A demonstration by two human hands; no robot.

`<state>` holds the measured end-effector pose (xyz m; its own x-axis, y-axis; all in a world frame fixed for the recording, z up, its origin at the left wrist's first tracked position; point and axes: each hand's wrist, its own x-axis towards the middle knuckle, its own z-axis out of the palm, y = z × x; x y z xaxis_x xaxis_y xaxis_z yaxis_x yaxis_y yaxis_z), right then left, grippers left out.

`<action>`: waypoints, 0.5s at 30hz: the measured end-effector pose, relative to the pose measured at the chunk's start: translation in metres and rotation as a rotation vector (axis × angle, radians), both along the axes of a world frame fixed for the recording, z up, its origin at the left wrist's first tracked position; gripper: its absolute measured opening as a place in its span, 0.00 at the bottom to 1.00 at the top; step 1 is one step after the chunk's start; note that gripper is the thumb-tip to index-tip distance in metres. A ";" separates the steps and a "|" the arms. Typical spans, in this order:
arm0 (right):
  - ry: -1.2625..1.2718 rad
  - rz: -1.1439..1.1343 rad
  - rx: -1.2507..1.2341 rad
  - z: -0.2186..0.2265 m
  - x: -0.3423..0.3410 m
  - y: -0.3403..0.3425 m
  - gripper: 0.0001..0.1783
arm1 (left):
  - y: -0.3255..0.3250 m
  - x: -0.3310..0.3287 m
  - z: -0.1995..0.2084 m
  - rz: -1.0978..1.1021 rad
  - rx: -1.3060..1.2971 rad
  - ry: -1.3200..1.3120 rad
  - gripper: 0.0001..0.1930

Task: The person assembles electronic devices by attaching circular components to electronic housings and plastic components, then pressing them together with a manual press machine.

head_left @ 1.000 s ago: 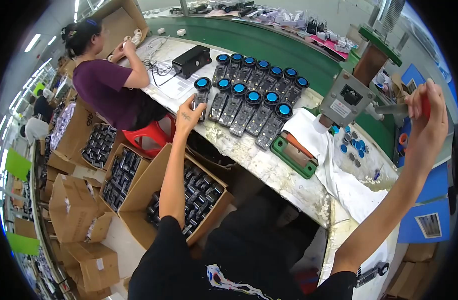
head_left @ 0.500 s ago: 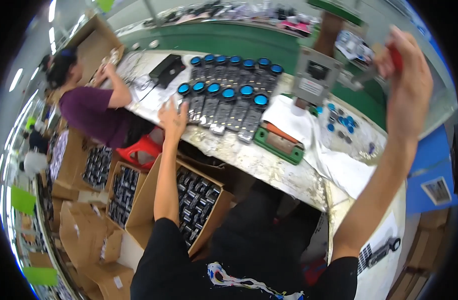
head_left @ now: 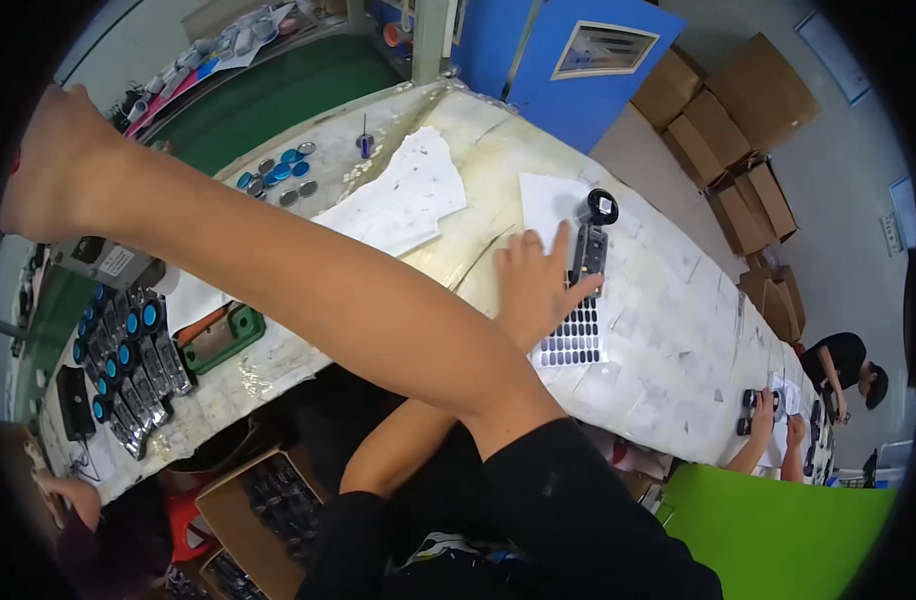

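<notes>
Device (head_left: 591, 250) in black now has the left hand (head_left: 534, 288) spread beside it.

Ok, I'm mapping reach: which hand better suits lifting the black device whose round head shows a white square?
Likely the left hand: it spreads beside the black device, while the right hand is away near the grey metal press.
</notes>
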<state>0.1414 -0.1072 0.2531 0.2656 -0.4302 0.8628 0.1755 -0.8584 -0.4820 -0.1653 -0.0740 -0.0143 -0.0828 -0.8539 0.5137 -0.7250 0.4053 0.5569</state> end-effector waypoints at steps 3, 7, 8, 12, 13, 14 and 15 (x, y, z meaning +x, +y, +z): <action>-0.029 0.027 0.096 -0.007 -0.003 -0.001 0.16 | -0.030 -0.053 -0.001 -0.029 0.135 -0.075 0.50; -0.025 0.410 0.240 0.004 -0.037 0.027 0.18 | -0.048 -0.056 -0.012 -0.126 0.240 0.066 0.44; 0.036 0.491 0.165 0.007 -0.051 0.012 0.22 | -0.044 -0.065 -0.006 -0.194 0.290 0.139 0.42; 0.097 0.455 0.105 0.008 -0.061 0.006 0.21 | 0.015 0.036 0.009 -0.334 0.079 0.553 0.32; 0.079 0.475 0.110 0.006 -0.055 0.007 0.21 | 0.028 0.065 0.002 -0.269 -0.027 0.595 0.33; 0.062 0.498 0.116 0.005 -0.046 0.009 0.20 | 0.040 0.098 -0.003 -0.201 -0.135 0.630 0.33; 0.093 0.493 0.124 0.004 -0.057 0.016 0.18 | 0.061 0.135 0.000 -0.087 0.060 0.534 0.33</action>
<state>0.0843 -0.0915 0.2574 0.5358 -0.3321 0.7763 0.4967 -0.6195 -0.6078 -0.0300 -0.0135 -0.0138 0.1048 -0.8849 0.4539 -0.3003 0.4069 0.8627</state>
